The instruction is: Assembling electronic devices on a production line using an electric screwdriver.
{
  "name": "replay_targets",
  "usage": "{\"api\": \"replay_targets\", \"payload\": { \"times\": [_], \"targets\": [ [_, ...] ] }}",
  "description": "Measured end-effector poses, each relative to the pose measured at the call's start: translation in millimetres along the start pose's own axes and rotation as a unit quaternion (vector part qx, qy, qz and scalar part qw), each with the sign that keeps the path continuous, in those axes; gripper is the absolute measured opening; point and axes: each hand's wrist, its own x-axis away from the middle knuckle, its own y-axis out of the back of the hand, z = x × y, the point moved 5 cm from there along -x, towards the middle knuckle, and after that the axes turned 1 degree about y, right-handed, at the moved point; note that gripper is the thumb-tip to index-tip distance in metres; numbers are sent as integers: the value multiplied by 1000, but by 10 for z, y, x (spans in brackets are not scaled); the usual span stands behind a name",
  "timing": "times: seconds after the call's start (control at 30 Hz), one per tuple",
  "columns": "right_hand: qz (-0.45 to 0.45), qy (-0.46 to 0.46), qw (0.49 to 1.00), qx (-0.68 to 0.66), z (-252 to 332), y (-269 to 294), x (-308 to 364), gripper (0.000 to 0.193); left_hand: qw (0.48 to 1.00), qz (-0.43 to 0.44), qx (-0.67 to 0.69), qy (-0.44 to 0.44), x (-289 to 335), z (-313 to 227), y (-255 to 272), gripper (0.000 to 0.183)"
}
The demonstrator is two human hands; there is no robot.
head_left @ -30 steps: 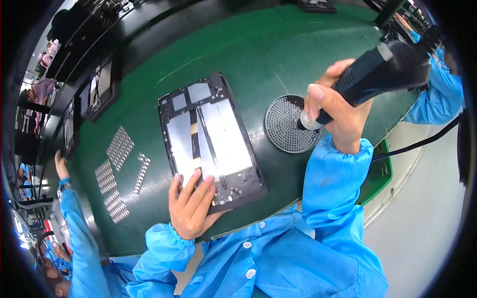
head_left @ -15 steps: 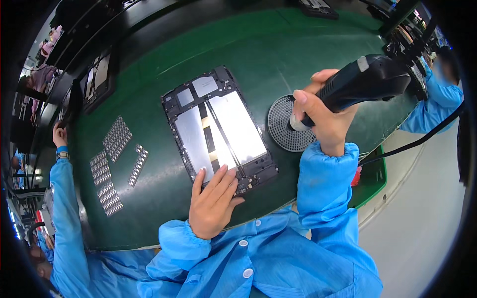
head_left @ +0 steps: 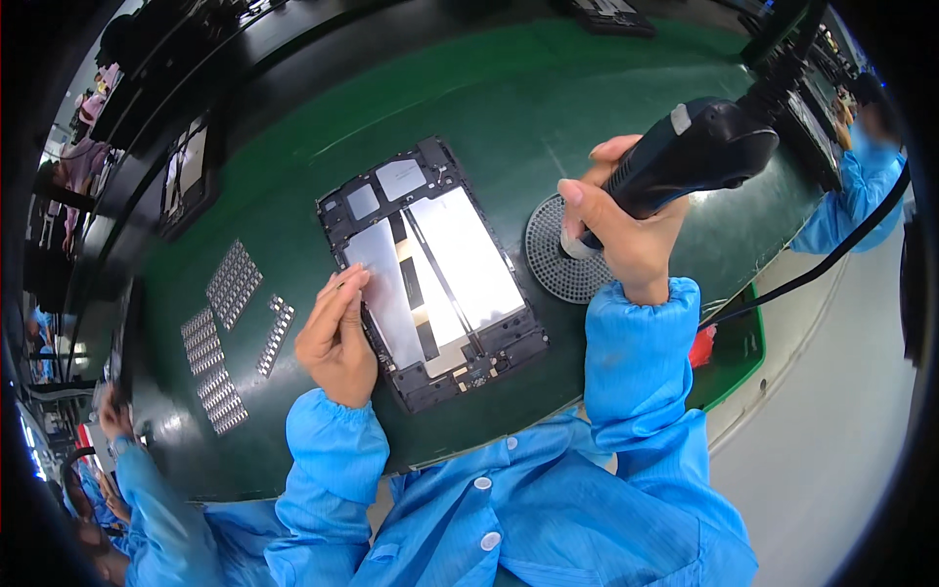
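Observation:
An opened tablet (head_left: pixel 460 264) lies tilted on the green bench, its inside facing up with silvery battery panels and dark board areas. My left hand (head_left: pixel 339 338) is at its left long edge, fingers stretched and close together, fingertips at the rim of the left panel. My right hand (head_left: pixel 636 240) is wrapped round a black electric screwdriver (head_left: pixel 685 157). The screwdriver's pale nose points down over a round grey perforated screw plate (head_left: pixel 553 269) right of the tablet. Its bit end is hidden by the plate and my hand.
Several grids of small parts (head_left: pixel 215 399) lie left of the tablet. More opened devices (head_left: pixel 186 171) stand along the far left edge. A green bin (head_left: pixel 738 357) sits below the bench's right edge, with a black cable (head_left: pixel 807 284) above it. Co-workers in blue (head_left: pixel 851 201) are at both sides.
My left hand has slid from the tablet's lower end to its left long edge. The screwdriver has shifted slightly left and down. The left co-worker's hand has moved nearer.

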Motion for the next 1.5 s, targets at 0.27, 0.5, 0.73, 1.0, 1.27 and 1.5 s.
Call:
{"api": "replay_targets", "payload": {
  "times": [0.27, 0.5, 0.73, 1.0, 1.27, 1.5],
  "targets": [
    [0, -16, 999, -29, 1, -12, 11, 32, 987, -8, 72, 142, -18, 109, 170, 28],
    [-13, -48, 998, -48, -14, -130, 13, 29, 996, -19, -1, 82, -38, 148, 520, 14],
    [14, 44, 996, -79, 308, -170, 11, 38, 968, 16, 96, 229, 5, 267, 456, 18],
    [89, 51, 993, -57, 449, -830, 62, 36, 941, 96, 147, 289, -169, 363, 268, 16],
    [144, 5, 983, -110, 433, -1280, 53, 39, 974, 82, 104, 184, -382, 515, 214, 12],
    [180, 4, 974, -140, 259, -1809, -10, 33, 958, 127, 118, 230, -432, 562, 210, 11]
  ]
}}
